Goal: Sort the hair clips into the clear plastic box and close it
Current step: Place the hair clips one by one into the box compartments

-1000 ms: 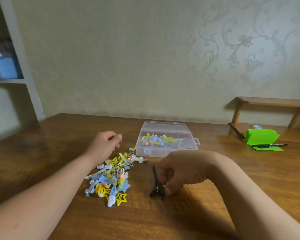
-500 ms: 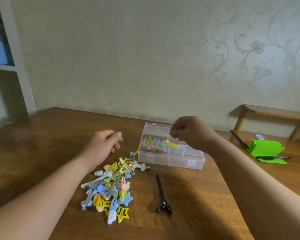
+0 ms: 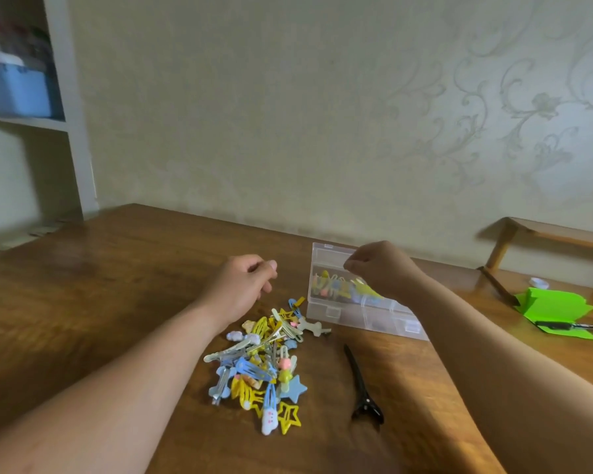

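Observation:
A heap of coloured hair clips (image 3: 259, 357) lies on the wooden table (image 3: 117, 285); most are yellow, blue and silver. A long black clip (image 3: 362, 384) lies alone to its right. Behind them stands the clear plastic box (image 3: 356, 318), with several clips showing in its compartments. My left hand (image 3: 242, 285) hovers just behind the heap, fingers loosely curled, nothing in them. My right hand (image 3: 382, 271) hangs over the box with its fingertips bunched together. I cannot see whether they pinch anything. The hand hides part of the box.
Folded green paper (image 3: 555, 306) with a black pen (image 3: 562, 325) on it lies at the right. A small wooden shelf (image 3: 545, 232) stands behind it against the wall. A white shelving unit (image 3: 67, 114) holding a blue bin (image 3: 11, 90) is at the far left.
My right hand has left the black clip on the table and risen to the box, where it stays. My left hand has kept its place behind the heap.

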{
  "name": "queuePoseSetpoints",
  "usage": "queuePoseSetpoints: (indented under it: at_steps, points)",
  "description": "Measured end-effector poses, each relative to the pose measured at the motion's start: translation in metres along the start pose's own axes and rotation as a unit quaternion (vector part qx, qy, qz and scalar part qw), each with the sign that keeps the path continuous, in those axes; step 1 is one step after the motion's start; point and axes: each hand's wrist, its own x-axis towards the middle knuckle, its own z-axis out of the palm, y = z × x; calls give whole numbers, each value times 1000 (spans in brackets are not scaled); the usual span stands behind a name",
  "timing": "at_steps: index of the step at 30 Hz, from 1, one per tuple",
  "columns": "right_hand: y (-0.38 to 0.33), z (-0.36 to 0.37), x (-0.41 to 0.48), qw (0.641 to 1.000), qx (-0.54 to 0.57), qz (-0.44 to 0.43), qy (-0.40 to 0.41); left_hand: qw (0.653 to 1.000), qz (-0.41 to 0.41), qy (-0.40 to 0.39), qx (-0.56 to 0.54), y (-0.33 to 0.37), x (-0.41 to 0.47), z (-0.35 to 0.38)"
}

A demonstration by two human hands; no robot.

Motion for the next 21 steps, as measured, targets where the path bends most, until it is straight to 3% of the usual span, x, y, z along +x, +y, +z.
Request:
queuePoseSetpoints:
  at_steps: [5,11,21]
  points:
    - [-15,3,-68,989,91,-67,97,1000,-2,-14,19,4,-5,-1]
    - [-24,20,-103,994,28,-104,32,998,10,-20,55,5,-8,-2]
    - [-28,36,-106,988,-96,-123,-3,997,14,-25,68,2,-3,2]
